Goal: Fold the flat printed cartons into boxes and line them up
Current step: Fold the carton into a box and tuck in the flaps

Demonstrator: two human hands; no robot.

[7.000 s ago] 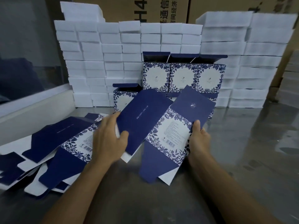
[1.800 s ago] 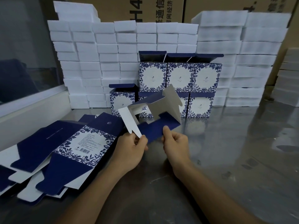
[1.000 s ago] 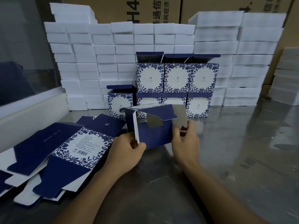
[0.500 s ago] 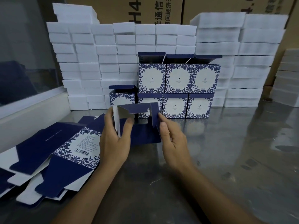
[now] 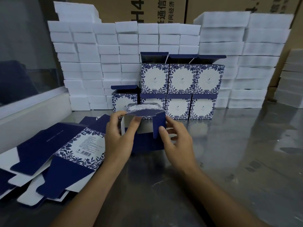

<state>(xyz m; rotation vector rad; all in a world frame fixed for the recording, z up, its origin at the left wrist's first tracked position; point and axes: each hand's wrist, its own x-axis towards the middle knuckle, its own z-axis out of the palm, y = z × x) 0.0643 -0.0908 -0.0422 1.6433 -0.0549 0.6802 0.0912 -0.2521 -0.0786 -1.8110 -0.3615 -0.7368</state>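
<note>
A half-formed navy carton (image 5: 146, 128) with a white inside stands on the steel table in front of me. My left hand (image 5: 119, 136) holds its left side, with the thumb and fingers curled round the floral top flap. My right hand (image 5: 177, 141) pinches the navy right flap, which hangs downward. A pile of flat printed cartons (image 5: 62, 154) lies to the left. Folded boxes (image 5: 178, 92) with blue floral fronts stand in two rows behind, their lids up.
Stacks of white foam blocks (image 5: 101, 63) wall the back of the steel table (image 5: 237, 161), with more at the right edge. Brown shipping cartons (image 5: 147, 9) stand behind them. A white ledge and a glass pane (image 5: 24, 54) run along the left.
The flat carton was opened into a tube and set upright. Since half a second ago, the floral top flap has come down over the opening and my right hand has moved onto the right flap.
</note>
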